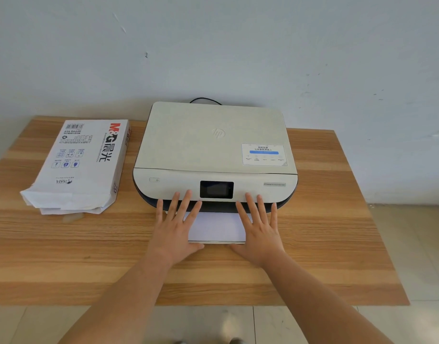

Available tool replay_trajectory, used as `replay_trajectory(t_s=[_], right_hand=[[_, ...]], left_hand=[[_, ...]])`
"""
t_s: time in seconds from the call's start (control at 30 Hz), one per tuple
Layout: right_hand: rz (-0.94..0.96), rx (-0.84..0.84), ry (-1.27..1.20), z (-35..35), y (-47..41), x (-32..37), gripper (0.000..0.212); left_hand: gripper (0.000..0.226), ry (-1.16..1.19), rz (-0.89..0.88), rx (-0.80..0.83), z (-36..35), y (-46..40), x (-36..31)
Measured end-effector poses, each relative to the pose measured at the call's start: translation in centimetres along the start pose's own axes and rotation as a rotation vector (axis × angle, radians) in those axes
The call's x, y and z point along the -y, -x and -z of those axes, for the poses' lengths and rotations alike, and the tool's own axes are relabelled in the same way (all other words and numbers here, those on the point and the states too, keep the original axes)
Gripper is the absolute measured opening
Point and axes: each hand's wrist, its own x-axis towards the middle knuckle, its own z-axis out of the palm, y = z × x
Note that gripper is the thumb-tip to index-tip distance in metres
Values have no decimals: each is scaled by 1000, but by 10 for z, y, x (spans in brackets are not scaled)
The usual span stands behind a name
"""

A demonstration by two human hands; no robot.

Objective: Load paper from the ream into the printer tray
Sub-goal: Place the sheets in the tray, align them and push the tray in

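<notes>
A white printer [213, 145] with a dark screen sits on the wooden table [89, 244] against the wall. A stack of white paper [217, 227] juts from the tray slot at the printer's front, its near edge over the table. My left hand [176, 227] lies flat with fingers spread on the stack's left side, thumb at its near edge. My right hand [259, 229] lies flat the same way on the right side. The opened white ream [82, 165] lies to the printer's left, its torn end facing me.
A black cable [205, 100] loops behind the printer by the pale wall. The table's near edge [213, 304] runs below my forearms, with tiled floor [275, 324] beyond it and to the right.
</notes>
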Motion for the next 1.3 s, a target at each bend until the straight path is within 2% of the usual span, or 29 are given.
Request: replay_trajectory(t_s=[0.43, 1.3], right_hand=[[-44, -38, -32, -2, -19, -5, 106], [-89, -143, -10, -15, -27, 1, 97]], left_hand=[[113, 9, 32, -46, -1, -22, 2], [94, 40, 29, -162, -9, -27, 2]])
